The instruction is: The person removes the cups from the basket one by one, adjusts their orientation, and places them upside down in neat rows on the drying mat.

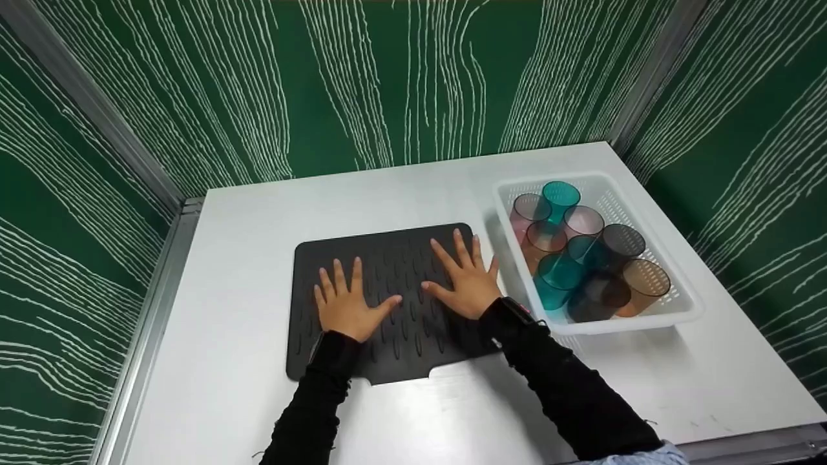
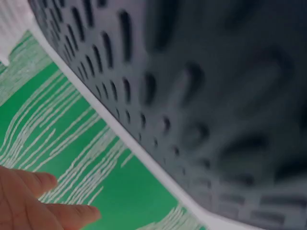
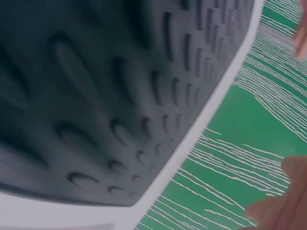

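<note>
A dark grey mat (image 1: 400,310) with raised oval ridges lies on the white table, with a notch in its near edge. Over its left half my left hand (image 1: 349,310) is spread, fingers straight and thumb out to the right. My right hand (image 1: 468,284) is spread likewise over the right half, close to the basket. Neither hand holds anything; whether the palms touch the mat cannot be told. The left wrist view shows the ridged mat (image 2: 129,72) and some fingertips (image 2: 79,214). Ridges of the mat (image 3: 158,96) also fill much of the right wrist view.
On the right of the table (image 1: 245,219) stands a white perforated plastic basket (image 1: 665,321). Several see-through tumblers are in it, among them a teal tumbler (image 1: 557,284), an amber tumbler (image 1: 646,284) and a pink tumbler (image 1: 583,221). Green walls (image 1: 400,84) with white lines surround the table.
</note>
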Motion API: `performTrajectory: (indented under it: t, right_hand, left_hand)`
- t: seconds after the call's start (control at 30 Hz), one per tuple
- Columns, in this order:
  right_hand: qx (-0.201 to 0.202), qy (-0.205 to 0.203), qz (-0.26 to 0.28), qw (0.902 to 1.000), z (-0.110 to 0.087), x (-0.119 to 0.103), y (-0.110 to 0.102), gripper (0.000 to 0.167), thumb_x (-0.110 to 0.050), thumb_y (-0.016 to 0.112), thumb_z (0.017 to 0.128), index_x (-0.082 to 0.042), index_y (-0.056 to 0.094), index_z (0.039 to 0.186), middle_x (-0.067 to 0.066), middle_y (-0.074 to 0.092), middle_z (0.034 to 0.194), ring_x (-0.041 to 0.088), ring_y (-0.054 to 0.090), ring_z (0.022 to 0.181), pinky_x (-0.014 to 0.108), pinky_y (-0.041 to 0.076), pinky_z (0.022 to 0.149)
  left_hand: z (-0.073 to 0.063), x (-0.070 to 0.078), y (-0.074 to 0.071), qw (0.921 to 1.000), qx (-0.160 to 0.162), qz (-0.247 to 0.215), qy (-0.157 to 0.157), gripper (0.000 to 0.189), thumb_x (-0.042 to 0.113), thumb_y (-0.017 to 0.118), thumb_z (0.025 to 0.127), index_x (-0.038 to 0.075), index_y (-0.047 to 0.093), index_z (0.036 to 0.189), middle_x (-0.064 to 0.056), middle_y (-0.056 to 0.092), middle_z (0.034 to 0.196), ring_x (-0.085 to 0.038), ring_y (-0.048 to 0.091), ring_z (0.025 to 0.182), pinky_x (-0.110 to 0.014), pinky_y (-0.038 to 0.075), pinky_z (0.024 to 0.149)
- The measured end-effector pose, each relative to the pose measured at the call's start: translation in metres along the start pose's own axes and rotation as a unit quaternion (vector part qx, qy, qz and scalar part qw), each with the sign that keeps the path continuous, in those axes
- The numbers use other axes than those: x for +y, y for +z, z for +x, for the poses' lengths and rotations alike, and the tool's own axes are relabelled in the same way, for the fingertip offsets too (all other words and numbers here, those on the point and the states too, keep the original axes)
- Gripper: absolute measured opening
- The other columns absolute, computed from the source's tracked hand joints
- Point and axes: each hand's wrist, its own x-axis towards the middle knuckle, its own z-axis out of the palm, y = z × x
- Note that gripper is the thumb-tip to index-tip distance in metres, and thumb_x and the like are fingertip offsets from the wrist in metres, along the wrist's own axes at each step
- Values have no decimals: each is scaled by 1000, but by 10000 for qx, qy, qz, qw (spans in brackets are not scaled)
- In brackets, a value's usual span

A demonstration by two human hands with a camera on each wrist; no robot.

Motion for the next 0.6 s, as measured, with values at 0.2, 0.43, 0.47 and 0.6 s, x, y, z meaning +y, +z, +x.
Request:
performTrajectory:
  t: [0.2,0.43,0.47,0.6]
  right_hand:
    - [-108,129,23,9999,-7,-10,-36,87,-50,66,107,-20,22,175,24,3,182,55,-2,166,88,5,122]
    - [265,-3,-319,9991,-19,-8,-82,83,-41,71,106,-14,30,173,29,13,179,59,11,164,85,12,124]
    - [293,18,-397,9988,-21,-5,-89,83,-41,71,105,-14,31,173,30,15,179,59,13,163,85,14,124]
    - [441,98,-641,9969,-27,10,-115,79,-37,73,103,-9,39,169,35,25,174,62,24,159,85,24,120]
  left_hand:
    - [0,17,-1,9953,-576,-771,42,109,65,71,98,3,21,173,-35,18,176,-63,13,162,-72,19,131]
    - [-4,54,10,9777,-1360,-1535,442,113,66,70,99,2,16,174,-34,17,177,-63,14,161,-74,25,128]
    - [-5,59,12,9732,-1508,-1665,484,113,67,70,99,2,14,174,-33,16,177,-62,13,162,-74,25,128]
    - [-9,85,20,9561,-1931,-2111,642,114,67,70,99,4,13,174,-28,18,179,-56,16,164,-70,25,130]
